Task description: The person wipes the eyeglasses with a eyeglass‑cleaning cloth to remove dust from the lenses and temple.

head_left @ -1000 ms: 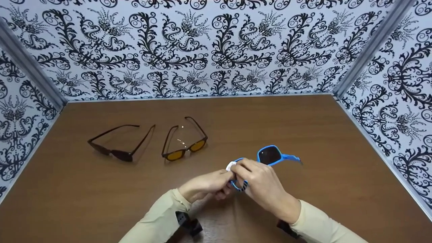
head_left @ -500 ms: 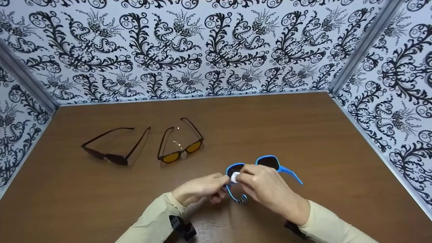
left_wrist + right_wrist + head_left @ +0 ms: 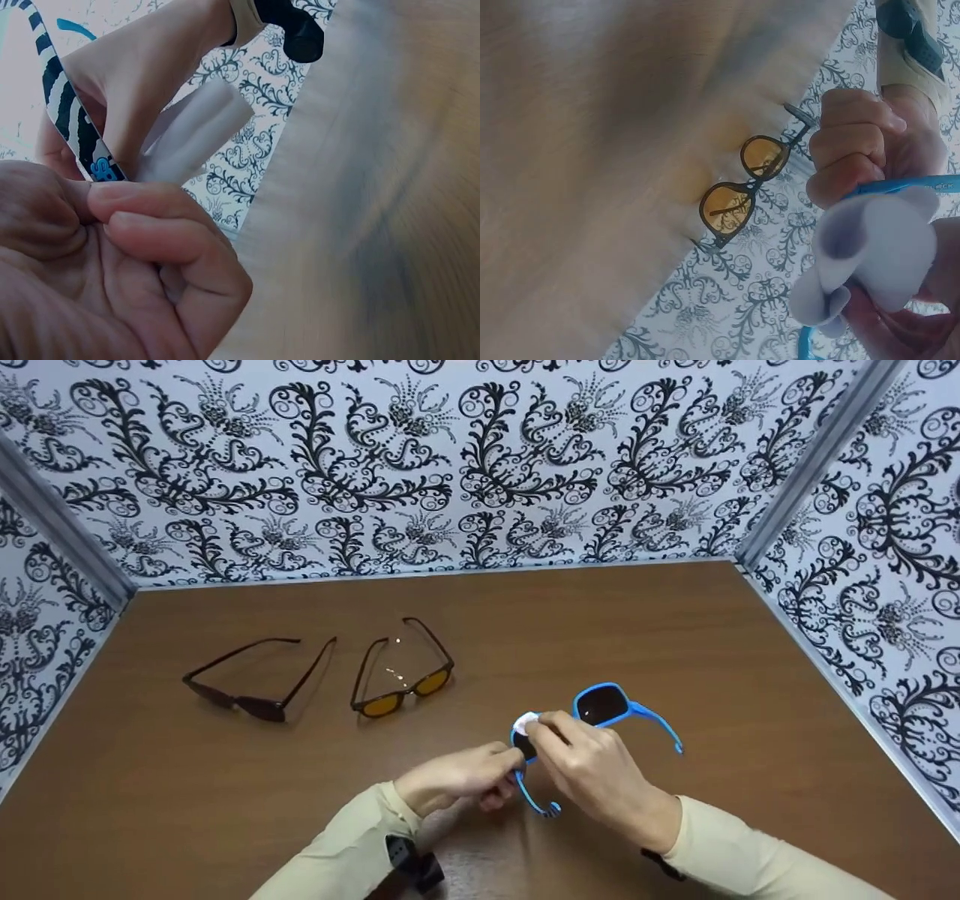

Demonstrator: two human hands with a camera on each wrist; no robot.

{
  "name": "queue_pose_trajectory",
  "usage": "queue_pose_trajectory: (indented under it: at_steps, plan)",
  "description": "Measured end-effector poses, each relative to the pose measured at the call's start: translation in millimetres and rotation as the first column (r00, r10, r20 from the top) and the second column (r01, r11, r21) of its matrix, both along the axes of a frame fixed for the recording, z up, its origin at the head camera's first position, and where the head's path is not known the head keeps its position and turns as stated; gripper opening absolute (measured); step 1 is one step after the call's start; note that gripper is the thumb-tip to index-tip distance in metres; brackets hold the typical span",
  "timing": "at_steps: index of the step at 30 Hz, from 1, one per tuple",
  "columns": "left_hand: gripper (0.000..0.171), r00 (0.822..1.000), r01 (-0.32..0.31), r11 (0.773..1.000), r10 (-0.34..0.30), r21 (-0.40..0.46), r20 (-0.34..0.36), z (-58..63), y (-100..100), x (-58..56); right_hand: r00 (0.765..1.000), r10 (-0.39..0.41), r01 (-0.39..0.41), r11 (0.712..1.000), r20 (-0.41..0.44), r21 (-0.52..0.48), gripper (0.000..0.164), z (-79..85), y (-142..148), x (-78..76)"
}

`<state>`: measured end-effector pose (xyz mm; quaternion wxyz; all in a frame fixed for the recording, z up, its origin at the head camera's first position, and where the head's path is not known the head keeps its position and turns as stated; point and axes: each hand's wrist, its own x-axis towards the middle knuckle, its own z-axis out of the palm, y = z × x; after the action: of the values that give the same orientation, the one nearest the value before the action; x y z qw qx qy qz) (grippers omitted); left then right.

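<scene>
Blue-framed sunglasses (image 3: 602, 705) with dark lenses are held above the table between both hands, their temples unfolded. My left hand (image 3: 463, 774) pinches the frame at its left corner between thumb and curled fingers. In the left wrist view, a zebra-striped temple (image 3: 66, 105) rises from that pinch. A white cloth or wipe (image 3: 526, 724) is gripped by my right hand (image 3: 589, 761) against the left lens, covering its upper part. Seen from the right wrist, the crumpled cloth (image 3: 889, 247) lies over the blue frame. My right fingers hide the bridge.
Amber-lensed glasses (image 3: 382, 705) rest on the brown table (image 3: 465, 630), temples unfolded. Left of them lie dark sunglasses (image 3: 262, 708), also unfolded. Patterned walls (image 3: 420, 472) enclose the back and sides. Each wrist carries a black device.
The cloth moves down over the left lens, then back up to its upper edge. The blue sunglasses tilt down and up again. Both hands keep their hold.
</scene>
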<state>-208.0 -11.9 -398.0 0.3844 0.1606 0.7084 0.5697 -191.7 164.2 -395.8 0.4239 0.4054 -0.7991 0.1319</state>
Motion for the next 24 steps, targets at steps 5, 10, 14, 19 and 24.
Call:
queue_pose_trajectory:
  at_steps: [5, 10, 14, 19, 24]
  plan:
    - [0.022, 1.0, 0.007, 0.999, -0.007, 0.042, -0.003, -2.0, 0, -1.4, 0.959, 0.161, -0.154, 0.987, 0.231, -0.045, 0.012, 1.4, 5, -0.2]
    - [0.02, 0.999, 0.034, 0.997, -0.033, 0.07, -0.006, -7.3, -1, -3.1, 0.871, 0.28, -0.238, 0.959, 0.405, -0.152, 0.028, 1.6, 14, 0.3]
    - [0.021, 1.0, 0.02, 0.998, -0.02, 0.064, -0.001, -10.4, -2, -4.0, 0.901, 0.181, -0.175, 0.983, 0.395, -0.051, 0.028, -0.5, 18, 3.4]
    - [0.02, 0.998, -0.061, 0.998, 0.061, 0.028, 0.0, -11.9, -3, -2.4, 0.956, 0.039, -0.053, 0.998, 0.291, 0.041, 0.026, -6.0, 23, 6.6]
    - [0.024, 0.988, -0.152, 0.988, 0.152, 0.019, 0.024, -17.7, -4, 1.2, 0.97, 0.002, 0.003, 1.0, 0.243, -0.019, 0.018, -8.4, 31, 4.8]
